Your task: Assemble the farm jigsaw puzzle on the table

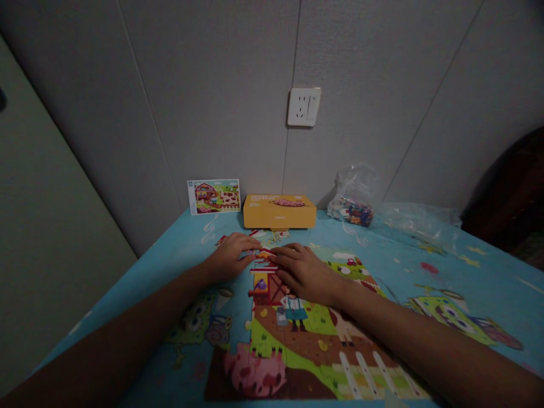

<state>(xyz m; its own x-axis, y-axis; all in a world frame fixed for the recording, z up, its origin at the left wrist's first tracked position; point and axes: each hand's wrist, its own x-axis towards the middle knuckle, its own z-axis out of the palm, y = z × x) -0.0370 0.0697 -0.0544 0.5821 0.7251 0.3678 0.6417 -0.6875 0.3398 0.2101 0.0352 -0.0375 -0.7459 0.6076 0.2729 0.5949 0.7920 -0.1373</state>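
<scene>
A farm-scene jigsaw puzzle (297, 345) lies partly assembled on a blue cartoon tablecloth (446, 272). My left hand (232, 256) rests palm down at the puzzle's far left corner, fingers flat and touching the red barn-roof pieces (263, 262). My right hand (304, 272) lies flat on the upper part of the puzzle, its fingers pressing the same barn pieces from the right. The fingertips of both hands almost meet over the roof. A few loose pieces (272, 233) lie just beyond my hands.
A yellow puzzle box (279, 212) stands against the wall, with a reference picture card (213, 196) leaning to its left. A clear plastic bag holding colourful pieces (352, 201) sits to the right, and another crumpled bag (416, 218) beside it. A wall socket (303, 106) is above.
</scene>
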